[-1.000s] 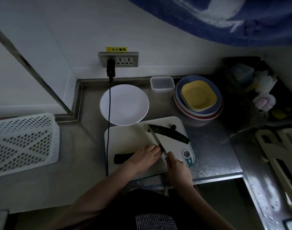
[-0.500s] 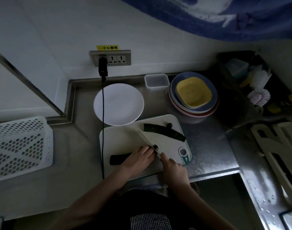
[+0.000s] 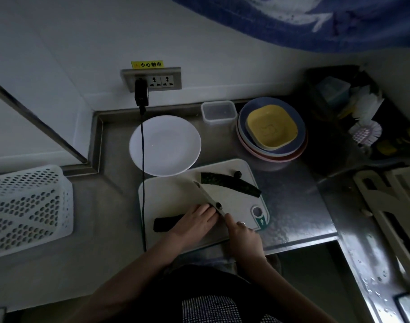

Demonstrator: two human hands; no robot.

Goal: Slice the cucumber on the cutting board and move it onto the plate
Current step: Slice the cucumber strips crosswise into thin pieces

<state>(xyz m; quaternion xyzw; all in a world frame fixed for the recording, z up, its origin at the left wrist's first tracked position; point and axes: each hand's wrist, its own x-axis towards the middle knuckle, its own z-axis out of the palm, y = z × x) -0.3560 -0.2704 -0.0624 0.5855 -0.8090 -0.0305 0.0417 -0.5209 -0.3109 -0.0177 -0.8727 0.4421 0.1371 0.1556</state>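
Note:
A white cutting board (image 3: 176, 197) lies on the steel counter. My left hand (image 3: 194, 220) holds down a dark cucumber piece (image 3: 168, 223) near the board's front edge; only its left end shows. My right hand (image 3: 242, 234) grips the handle of a knife (image 3: 207, 197), whose blade runs up and left beside my left fingers. A small dark slice (image 3: 218, 205) sits by the blade. Another long cucumber half (image 3: 229, 183) and a cut end (image 3: 238, 174) lie at the board's far side. The empty white plate (image 3: 165, 145) stands just behind the board.
A black cable (image 3: 143, 173) hangs from the wall socket (image 3: 152, 79) across the plate's left edge and the board. Stacked coloured plates with a yellow dish (image 3: 271, 129) and a clear container (image 3: 219, 111) stand at the back right. A white perforated basket (image 3: 24, 208) sits left.
The knife blade has come down and back toward my left fingers, away from the far cucumber half. A small dark slice now lies by the blade. The view shifted slightly.

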